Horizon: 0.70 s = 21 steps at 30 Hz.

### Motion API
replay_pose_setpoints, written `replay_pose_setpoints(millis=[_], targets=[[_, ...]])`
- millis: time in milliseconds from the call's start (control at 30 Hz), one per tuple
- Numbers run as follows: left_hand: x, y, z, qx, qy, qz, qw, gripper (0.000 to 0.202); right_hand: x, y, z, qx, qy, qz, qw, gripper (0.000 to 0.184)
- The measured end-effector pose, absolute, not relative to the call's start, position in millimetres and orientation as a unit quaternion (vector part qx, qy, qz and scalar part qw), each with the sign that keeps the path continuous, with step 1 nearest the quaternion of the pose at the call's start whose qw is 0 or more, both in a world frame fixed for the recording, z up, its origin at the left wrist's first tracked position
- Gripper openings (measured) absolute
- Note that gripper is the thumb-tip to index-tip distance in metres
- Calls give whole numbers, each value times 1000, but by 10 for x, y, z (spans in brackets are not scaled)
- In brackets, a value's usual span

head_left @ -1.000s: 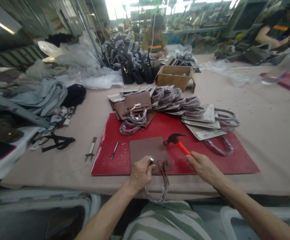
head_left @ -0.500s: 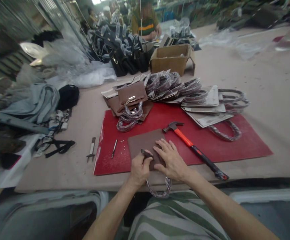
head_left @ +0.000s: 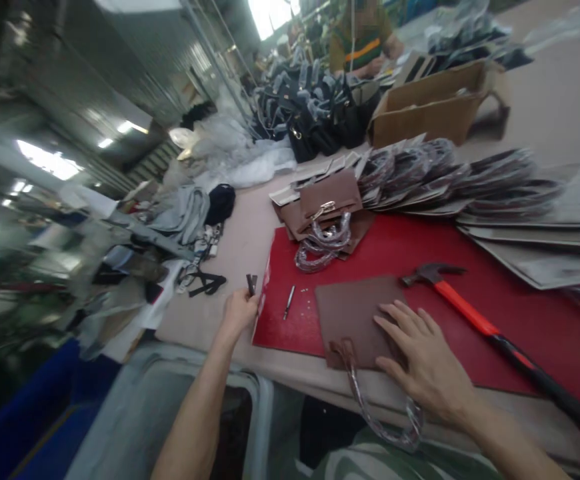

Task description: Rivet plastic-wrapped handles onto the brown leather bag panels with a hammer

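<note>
My left hand is closed at the left edge of the red board, with two short dark ends of a slim tool or tools sticking up past the fingers. The rest of what it grips is hidden in the hand. My right hand lies flat with fingers spread on a brown bag panel. A plastic-wrapped handle is attached at the panel's near edge and hangs over the table edge. A claw hammer with an orange and black handle lies right of the panel. A thin pen-like tool lies to its left.
The red board lies under the work. Behind it are a brown bag piece with a clasp, stacked panels with wrapped handles, a cardboard box and black bags. A person sits across the table.
My left hand has left the panel and moved left to where a slim tool lay on the table. The right hand stays on the panel. The view has swung left.
</note>
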<state>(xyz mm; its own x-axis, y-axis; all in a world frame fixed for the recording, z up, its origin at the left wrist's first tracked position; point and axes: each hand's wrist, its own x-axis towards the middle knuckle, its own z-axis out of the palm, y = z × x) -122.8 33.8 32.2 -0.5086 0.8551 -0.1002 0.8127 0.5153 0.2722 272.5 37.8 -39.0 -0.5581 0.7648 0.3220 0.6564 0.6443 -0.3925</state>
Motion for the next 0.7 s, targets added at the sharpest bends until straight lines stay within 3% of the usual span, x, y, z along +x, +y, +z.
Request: replay_pose_setpoints(millis=[200, 433, 700], targets=[[-1680, 195, 300, 426, 902, 7, 70, 15, 2717, 439, -491, -385, -879, 67, 274, 56], [-1414, 119, 221, 452, 891, 14, 33, 31, 2709, 408, -423, -398, -881, 83, 243, 55], [-605, 453, 184, 570, 809, 55, 137, 25, 2692, 349, -273, -422, -872, 143, 204, 57]])
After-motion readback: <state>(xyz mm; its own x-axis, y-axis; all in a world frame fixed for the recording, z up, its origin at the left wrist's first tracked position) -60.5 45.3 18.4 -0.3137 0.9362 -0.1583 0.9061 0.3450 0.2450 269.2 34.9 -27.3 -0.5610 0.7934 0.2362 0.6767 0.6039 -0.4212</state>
